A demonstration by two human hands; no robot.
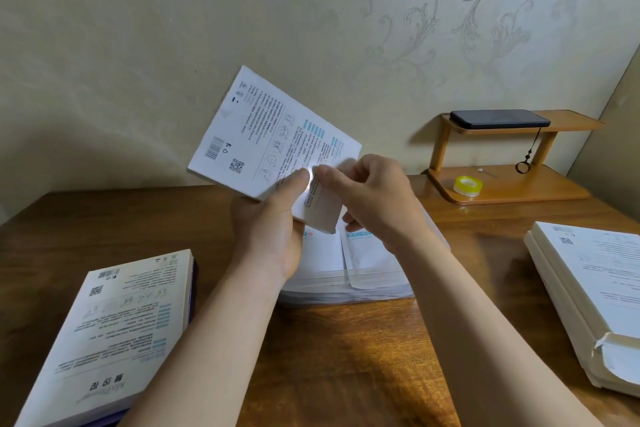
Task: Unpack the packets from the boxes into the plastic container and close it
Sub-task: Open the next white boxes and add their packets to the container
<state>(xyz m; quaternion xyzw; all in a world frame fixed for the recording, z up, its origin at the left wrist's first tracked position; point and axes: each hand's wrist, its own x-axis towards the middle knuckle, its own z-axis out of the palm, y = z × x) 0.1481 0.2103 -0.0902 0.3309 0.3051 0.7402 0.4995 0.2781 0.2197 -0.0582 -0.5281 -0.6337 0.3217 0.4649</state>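
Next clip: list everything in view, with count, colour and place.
held box: one, white, in the air at centre
left box: one, white, table's near left
right boxes: at least two, white, stacked right
plastic container: one, translucent, centre, under the hands
packets: several, white, inside container
shelf: one, wooden, far right
phone: one, black, shelf top
tape roll: one, yellowish, shelf bottom
table: one, brown, underneath
left hand: grips held box
right hand: pinches its flap

- One head-worn view is provided, directed forward and downward.
- The desk [346, 340] is seen at close range, with the wall [138, 28] behind it.
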